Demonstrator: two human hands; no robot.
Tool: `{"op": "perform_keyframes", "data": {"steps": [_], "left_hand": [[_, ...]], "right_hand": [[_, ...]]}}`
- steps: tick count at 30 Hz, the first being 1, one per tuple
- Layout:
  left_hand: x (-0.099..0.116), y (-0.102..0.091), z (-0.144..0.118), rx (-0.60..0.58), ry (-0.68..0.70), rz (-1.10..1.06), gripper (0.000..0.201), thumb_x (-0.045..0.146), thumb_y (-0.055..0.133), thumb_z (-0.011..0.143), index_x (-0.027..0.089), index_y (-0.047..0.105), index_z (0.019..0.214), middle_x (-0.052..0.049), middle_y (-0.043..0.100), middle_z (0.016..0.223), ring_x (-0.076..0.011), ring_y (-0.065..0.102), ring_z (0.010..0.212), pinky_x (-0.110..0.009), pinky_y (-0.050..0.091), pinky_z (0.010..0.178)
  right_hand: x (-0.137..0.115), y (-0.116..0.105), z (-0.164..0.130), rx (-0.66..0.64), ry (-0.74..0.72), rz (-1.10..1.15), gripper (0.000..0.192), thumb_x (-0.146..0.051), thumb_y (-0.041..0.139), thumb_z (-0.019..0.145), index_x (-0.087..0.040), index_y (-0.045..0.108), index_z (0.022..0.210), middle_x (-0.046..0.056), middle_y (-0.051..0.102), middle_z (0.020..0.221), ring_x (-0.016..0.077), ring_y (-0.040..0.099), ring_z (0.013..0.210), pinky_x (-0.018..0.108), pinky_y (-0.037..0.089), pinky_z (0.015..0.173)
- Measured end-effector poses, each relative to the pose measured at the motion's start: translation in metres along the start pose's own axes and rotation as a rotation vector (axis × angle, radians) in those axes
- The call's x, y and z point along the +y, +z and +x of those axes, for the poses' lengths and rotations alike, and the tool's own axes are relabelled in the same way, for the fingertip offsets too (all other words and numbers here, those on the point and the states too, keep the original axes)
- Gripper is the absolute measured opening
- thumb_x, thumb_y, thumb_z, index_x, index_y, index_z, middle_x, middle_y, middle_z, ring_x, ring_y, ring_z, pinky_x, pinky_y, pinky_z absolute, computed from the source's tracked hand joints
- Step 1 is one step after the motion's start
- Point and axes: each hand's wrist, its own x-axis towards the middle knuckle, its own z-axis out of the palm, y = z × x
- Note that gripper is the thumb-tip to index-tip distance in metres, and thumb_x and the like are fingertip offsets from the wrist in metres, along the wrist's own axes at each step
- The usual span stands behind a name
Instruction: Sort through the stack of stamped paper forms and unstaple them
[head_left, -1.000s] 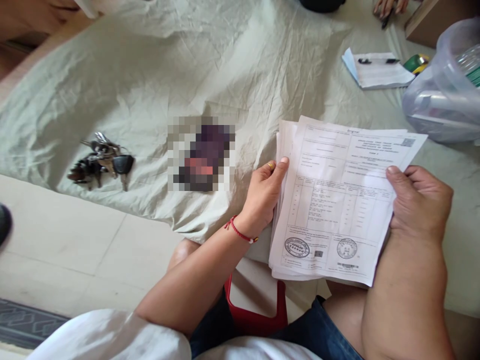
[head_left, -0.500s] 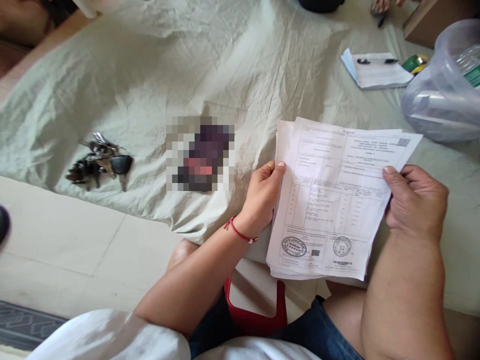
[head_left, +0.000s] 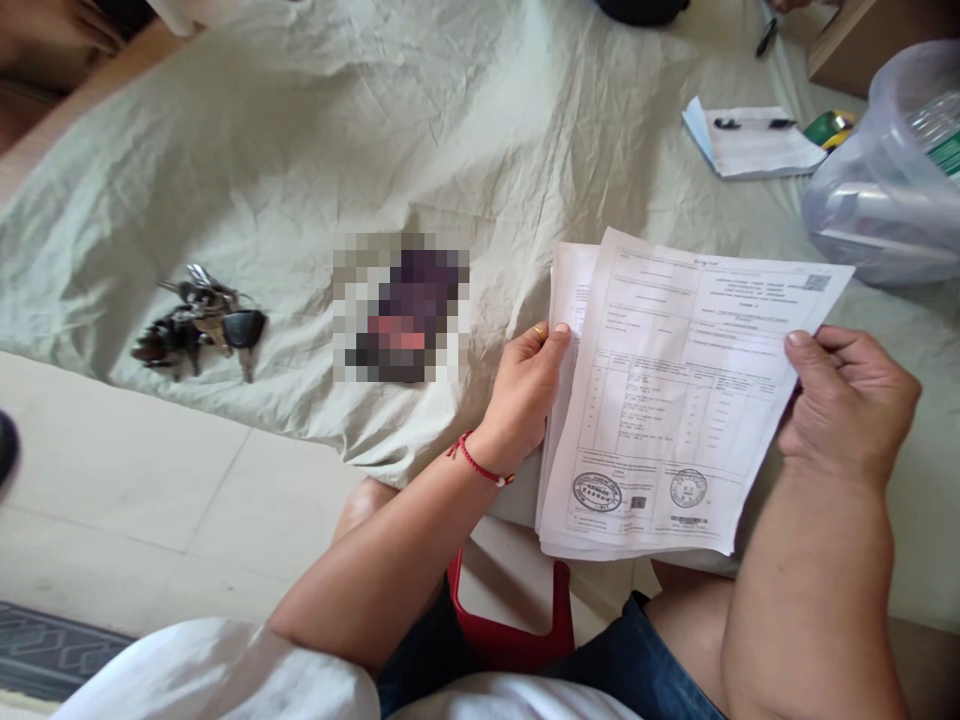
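Observation:
I hold a stack of printed papers (head_left: 675, 400) over my lap, with stamps near the bottom of the top sheet. My left hand (head_left: 525, 395) grips the stack's left edge, thumb on top; it wears a ring and a red thread at the wrist. My right hand (head_left: 847, 400) pinches the top sheet's right edge, lifting it slightly off the pages beneath.
A pale green cloth (head_left: 375, 150) covers the floor. On it lie a bunch of keys (head_left: 201, 322), a blurred dark object (head_left: 401, 308), a notepad with a pen (head_left: 754, 140) and a plastic bag (head_left: 885, 190). A red stool (head_left: 514, 615) shows under me.
My right hand has shifted slightly right and raised the top sheet, so it now fans away from the stack. The left hand has stayed put.

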Motion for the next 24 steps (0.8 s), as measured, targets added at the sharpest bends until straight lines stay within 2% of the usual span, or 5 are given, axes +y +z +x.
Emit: {"op": "perform_keyframes", "data": {"steps": [6,11,18,24], "left_hand": [[0.005,0.004,-0.002,0.010,-0.030,-0.017,0.030,0.033,0.069,0.109,0.023,0.062,0.082,-0.001,0.065,0.077,-0.0166,0.061,0.072,-0.031,0.054,0.077],[0.007,0.007,-0.004,-0.004,-0.035,-0.029,0.032,0.032,0.060,0.113,0.023,0.061,0.083,-0.002,0.066,0.080,-0.0165,0.060,0.072,-0.031,0.051,0.074],[0.004,0.006,-0.004,0.071,0.028,0.049,0.030,0.039,0.067,0.111,0.022,0.066,0.086,-0.003,0.071,0.089,-0.0189,0.066,0.086,-0.031,0.054,0.084],[0.004,0.005,-0.005,0.069,0.056,0.091,0.037,0.042,0.073,0.111,0.023,0.063,0.081,-0.003,0.066,0.090,-0.0201,0.062,0.086,-0.033,0.051,0.086]], "right_hand": [[-0.006,-0.001,-0.005,-0.065,-0.004,-0.044,0.025,-0.033,0.097,0.060,-0.022,0.085,0.079,-0.002,0.074,0.065,0.0141,0.059,0.059,0.029,0.048,0.059],[-0.008,-0.002,-0.006,-0.081,-0.030,-0.074,0.025,-0.035,0.097,0.063,-0.021,0.085,0.081,0.000,0.075,0.067,0.0140,0.061,0.060,0.028,0.048,0.059],[-0.012,0.001,-0.011,-0.119,-0.043,-0.081,0.024,-0.035,0.098,0.066,-0.022,0.086,0.083,0.001,0.078,0.074,0.0164,0.066,0.064,0.031,0.052,0.061],[-0.014,0.003,-0.014,-0.126,-0.037,-0.102,0.024,-0.035,0.098,0.066,-0.022,0.086,0.082,0.001,0.079,0.074,0.0164,0.064,0.065,0.031,0.051,0.063]]}}
